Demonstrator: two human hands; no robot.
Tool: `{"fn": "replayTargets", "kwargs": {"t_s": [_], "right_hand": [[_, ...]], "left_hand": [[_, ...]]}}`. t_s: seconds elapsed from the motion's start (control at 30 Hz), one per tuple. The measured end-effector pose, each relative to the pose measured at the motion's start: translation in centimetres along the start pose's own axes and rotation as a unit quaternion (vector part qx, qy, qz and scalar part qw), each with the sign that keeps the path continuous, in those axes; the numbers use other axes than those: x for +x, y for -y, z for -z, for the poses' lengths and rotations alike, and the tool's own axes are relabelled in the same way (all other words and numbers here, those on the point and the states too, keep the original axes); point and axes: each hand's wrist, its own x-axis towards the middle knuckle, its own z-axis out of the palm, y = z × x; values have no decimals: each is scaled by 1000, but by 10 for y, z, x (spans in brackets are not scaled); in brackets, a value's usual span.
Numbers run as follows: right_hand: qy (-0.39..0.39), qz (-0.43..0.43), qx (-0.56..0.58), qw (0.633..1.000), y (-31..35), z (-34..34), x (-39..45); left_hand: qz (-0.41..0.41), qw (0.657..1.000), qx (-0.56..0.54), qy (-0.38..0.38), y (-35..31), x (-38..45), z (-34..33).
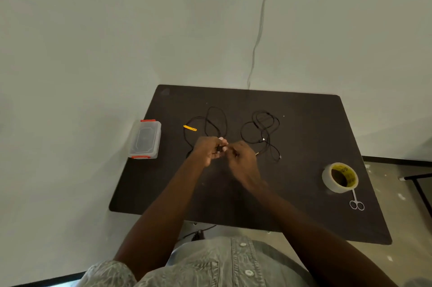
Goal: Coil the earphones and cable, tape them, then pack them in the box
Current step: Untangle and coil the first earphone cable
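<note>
A black cable (216, 120) lies in loose loops on the dark table (292, 205), with a yellow strap (189, 127) at its left. My left hand (208, 150) grips the cable's black plug end. My right hand (243, 160) is right beside it, fingers curled and pinching the same cable. Black earphones (263, 132) lie tangled to the right, untouched. A clear plastic box (145, 139) with red clips sits shut at the table's left edge. A roll of clear tape (340, 177) stands at the right.
Small metal scissors (356, 201) lie just in front of the tape roll. A grey wire (259, 29) hangs down the wall behind the table. The wall runs close along the table's left and far sides.
</note>
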Motion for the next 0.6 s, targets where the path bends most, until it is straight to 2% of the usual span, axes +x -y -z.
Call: {"fn": "replayTargets", "kwargs": {"t_s": [0.07,0.1,0.17,0.23,0.3,0.37,0.47,0.6], "right_hand": [[-45,-65,57,995,4,10,18],[-34,-96,84,991,5,16,32],[77,-99,82,989,11,26,62],[200,-43,56,977,22,30,84],[258,-6,49,965,33,30,97],[257,-1,103,961,46,31,103],[247,-35,263,932,77,41,117],[294,-46,294,908,125,56,143]], "left_hand": [[-37,999,1,17,-6,-2,6],[-41,998,10,35,-10,-4,9],[-38,995,29,93,-24,-14,16],[-37,987,39,152,-42,-26,20],[-53,980,39,189,-60,-39,26],[-78,975,20,208,-78,-48,33],[-110,967,-39,225,-108,-61,39],[-132,952,-90,263,-154,-83,38]]}}
